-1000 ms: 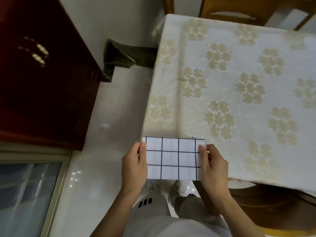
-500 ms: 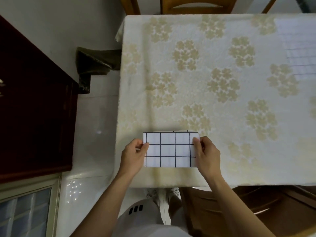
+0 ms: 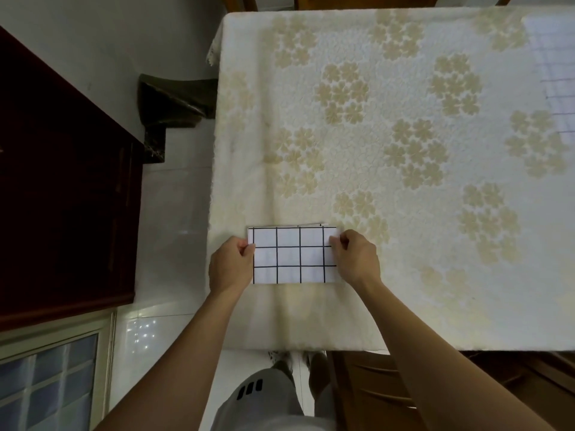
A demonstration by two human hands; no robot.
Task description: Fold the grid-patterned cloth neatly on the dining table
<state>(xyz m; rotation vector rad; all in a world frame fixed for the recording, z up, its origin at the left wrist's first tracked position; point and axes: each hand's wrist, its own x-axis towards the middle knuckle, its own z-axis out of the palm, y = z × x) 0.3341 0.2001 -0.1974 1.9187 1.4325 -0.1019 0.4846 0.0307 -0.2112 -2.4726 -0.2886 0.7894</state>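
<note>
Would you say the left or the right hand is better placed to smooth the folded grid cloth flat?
Probably the right hand: it lies over the tablecloth beside the grid-patterned cloth, while the left hand sits at the table's edge.

I see the desk's cream floral-patterned tablecloth (image 3: 389,144) lying bare beyond and right of the small folded white black-grid cloth (image 3: 292,255), so a hand passes freely there. A dark red wooden cabinet (image 3: 62,181) stands well apart on the left.

Second gridded cloth (image 3: 557,73) cut off at right edge; chair (image 3: 357,0) at top.
</note>
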